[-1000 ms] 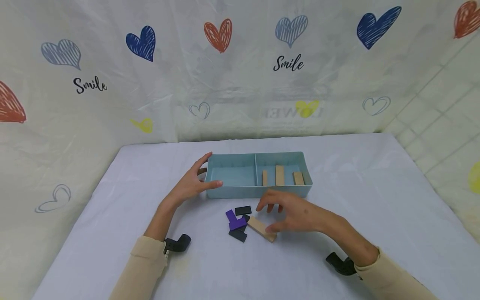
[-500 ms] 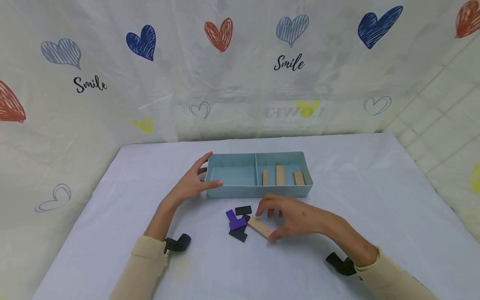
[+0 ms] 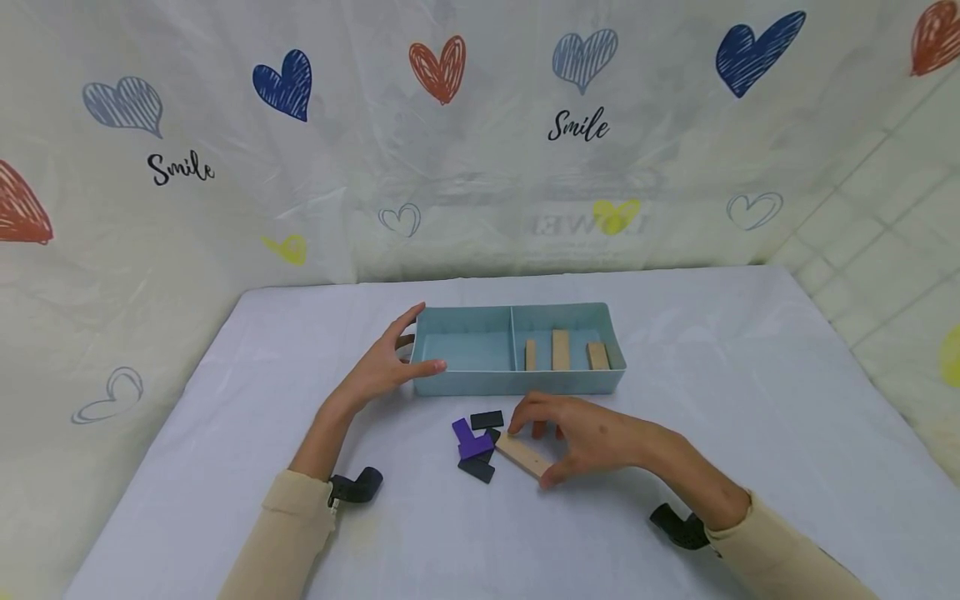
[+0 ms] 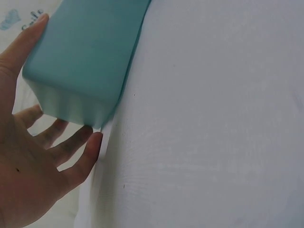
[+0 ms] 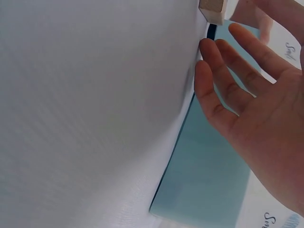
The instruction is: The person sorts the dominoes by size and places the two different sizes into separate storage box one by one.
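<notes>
My left hand (image 3: 382, 360) grips the left end of a light-blue two-compartment box (image 3: 480, 383), thumb over its front rim. In the left wrist view, the fingers of the left hand (image 4: 42, 156) lie by the box's end wall (image 4: 71, 104). In front of the box, my right hand (image 3: 592, 433) pinches a long wooden block (image 3: 522, 456) lengthwise, forefinger at the far end, thumb at the near end. The block lies on the table. The right wrist view shows the block's end (image 5: 212, 10) near the right hand's fingertips (image 5: 236, 31).
Purple pieces (image 3: 472, 443) lie over black pieces (image 3: 477, 472) just left of the wooden block; another black piece (image 3: 487, 420) is behind them. Three wooden blocks (image 3: 560, 350) stand in the box's right compartment. A white cloth (image 3: 420, 542) covers the table.
My right hand has lowered slightly toward me, and its thumb and forefinger have closed onto the ends of the wooden block. The left hand and the box have stayed put.
</notes>
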`<state>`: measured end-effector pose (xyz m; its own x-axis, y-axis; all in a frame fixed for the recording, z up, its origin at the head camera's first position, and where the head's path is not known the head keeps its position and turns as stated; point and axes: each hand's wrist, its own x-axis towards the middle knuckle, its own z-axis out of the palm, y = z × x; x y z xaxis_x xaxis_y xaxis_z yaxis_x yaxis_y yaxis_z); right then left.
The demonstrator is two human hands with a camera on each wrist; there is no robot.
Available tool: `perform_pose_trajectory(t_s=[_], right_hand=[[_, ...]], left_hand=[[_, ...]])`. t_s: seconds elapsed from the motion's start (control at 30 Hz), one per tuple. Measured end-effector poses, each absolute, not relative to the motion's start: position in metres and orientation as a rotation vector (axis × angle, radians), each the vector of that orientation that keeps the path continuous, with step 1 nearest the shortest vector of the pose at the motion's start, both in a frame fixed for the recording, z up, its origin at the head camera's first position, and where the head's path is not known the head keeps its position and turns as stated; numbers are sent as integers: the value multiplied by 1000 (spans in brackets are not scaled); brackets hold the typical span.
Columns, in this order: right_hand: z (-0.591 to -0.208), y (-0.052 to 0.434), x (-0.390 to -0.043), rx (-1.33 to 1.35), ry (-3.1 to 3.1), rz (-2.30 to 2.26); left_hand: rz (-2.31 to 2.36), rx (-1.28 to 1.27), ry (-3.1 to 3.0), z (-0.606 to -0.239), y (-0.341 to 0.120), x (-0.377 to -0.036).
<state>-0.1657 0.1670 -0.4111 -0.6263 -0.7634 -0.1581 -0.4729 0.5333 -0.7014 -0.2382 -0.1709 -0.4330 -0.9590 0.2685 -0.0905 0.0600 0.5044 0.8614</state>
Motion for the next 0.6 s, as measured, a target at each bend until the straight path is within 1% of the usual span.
perform_pose_trajectory(t_s=[0.33,0.6], right_hand=[[-414,164,-166,-1073,2325,-834],[-417,163,-165,-1064,2327,-802]], left_hand=[[1439,292,2537,-433,-170,-239],[1437,295,2541,-433,-169,-238]])
